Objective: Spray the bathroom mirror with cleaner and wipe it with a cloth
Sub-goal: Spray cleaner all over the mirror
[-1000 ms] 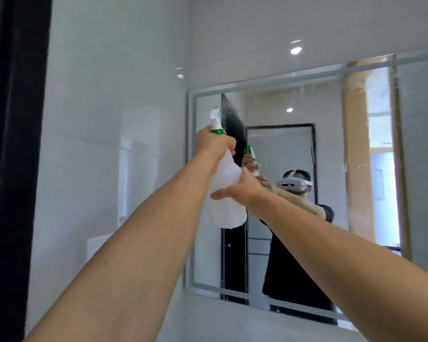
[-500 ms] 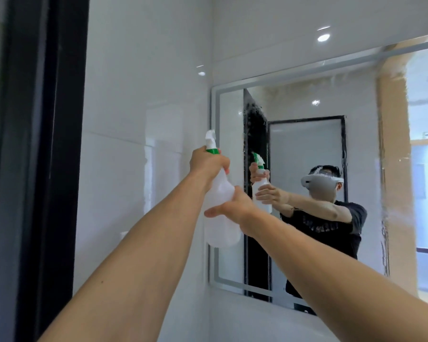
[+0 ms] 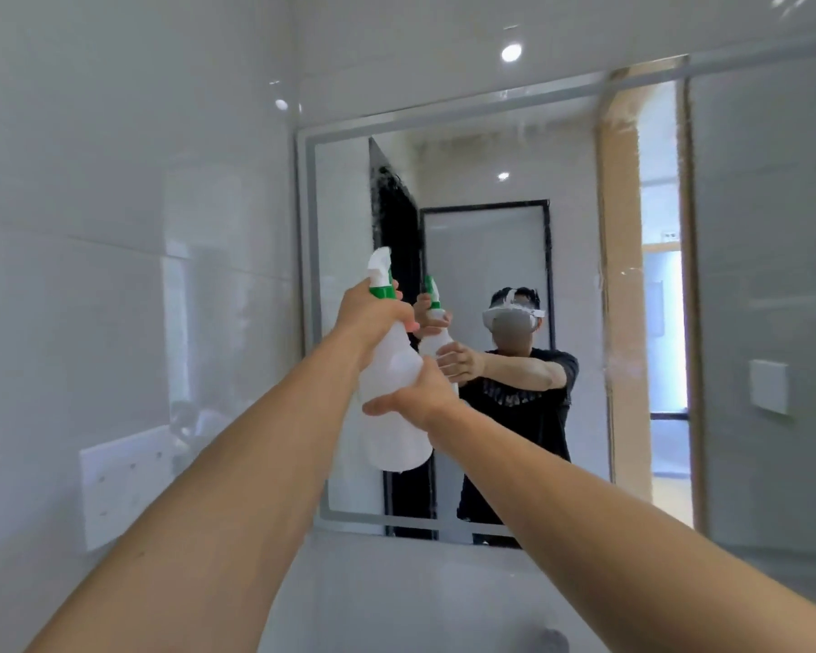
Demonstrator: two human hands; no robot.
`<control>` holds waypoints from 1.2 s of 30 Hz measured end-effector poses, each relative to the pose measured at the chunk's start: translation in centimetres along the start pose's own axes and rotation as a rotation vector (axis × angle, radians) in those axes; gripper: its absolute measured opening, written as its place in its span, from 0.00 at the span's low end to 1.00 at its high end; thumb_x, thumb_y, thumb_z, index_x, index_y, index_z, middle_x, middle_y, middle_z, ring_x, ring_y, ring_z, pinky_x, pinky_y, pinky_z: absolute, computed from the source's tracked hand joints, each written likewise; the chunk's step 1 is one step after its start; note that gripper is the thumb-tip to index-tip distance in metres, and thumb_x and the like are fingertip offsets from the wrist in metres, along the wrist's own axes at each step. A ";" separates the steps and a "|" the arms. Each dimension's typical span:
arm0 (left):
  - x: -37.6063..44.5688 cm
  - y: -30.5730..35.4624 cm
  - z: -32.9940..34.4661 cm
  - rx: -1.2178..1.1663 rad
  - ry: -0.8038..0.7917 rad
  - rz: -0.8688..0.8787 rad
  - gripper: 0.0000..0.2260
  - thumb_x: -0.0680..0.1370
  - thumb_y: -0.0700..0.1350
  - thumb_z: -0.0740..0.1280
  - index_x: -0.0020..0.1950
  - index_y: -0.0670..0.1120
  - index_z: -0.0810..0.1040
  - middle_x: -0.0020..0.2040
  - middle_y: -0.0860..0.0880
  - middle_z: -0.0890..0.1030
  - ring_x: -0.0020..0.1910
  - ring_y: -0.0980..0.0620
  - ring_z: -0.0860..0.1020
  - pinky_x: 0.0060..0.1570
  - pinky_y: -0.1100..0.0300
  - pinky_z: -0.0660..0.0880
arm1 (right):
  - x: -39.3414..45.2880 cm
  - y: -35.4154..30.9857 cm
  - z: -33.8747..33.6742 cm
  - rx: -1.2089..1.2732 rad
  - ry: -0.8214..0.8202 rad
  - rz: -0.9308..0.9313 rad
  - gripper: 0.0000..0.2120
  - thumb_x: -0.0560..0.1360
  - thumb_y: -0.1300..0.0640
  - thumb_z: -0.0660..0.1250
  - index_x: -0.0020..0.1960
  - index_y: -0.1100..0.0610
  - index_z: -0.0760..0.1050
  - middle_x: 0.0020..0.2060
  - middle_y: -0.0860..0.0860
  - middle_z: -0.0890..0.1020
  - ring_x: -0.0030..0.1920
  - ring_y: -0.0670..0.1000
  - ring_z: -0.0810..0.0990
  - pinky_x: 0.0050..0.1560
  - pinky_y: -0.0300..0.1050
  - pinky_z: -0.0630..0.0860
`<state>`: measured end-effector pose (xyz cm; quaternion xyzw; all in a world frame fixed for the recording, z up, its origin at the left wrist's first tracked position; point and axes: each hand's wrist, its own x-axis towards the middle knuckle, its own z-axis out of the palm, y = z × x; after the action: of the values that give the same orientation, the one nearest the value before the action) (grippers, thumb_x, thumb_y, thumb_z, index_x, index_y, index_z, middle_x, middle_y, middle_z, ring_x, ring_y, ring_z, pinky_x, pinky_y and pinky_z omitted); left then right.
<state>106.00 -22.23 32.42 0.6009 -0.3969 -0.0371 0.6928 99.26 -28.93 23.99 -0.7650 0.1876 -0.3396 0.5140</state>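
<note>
A translucent white spray bottle (image 3: 394, 412) with a green collar and white nozzle is held up in front of the wall mirror (image 3: 580, 294), nozzle pointing at the glass. My left hand (image 3: 373, 313) grips the bottle's neck at the trigger. My right hand (image 3: 418, 393) holds the bottle's body from the right side, thumb across its front. Spray droplets speckle the mirror's upper left and top edge. No cloth is in view.
White glossy tiled walls surround the mirror, with a white socket plate (image 3: 123, 487) on the left wall. The mirror reflects a person wearing a headset, a dark door frame and a doorway. A dark rounded object (image 3: 550, 640) peeks in at the bottom edge.
The bottle and both hands have come lower and further right across the mirror. The view has swung right, so the dark door frame at the left has left the picture.
</note>
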 end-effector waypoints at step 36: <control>-11.2 0.6 31.9 -0.288 -0.596 -0.033 0.20 0.62 0.33 0.74 0.51 0.44 0.77 0.45 0.42 0.80 0.43 0.40 0.81 0.48 0.46 0.83 | -14.4 9.1 -27.4 -0.152 0.615 0.238 0.39 0.60 0.59 0.82 0.65 0.51 0.66 0.56 0.53 0.78 0.56 0.57 0.77 0.51 0.54 0.76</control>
<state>79.12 -41.77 26.08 0.4658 -0.5629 -0.2782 0.6235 70.23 -41.52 17.59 -0.6356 0.4466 -0.4773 0.4108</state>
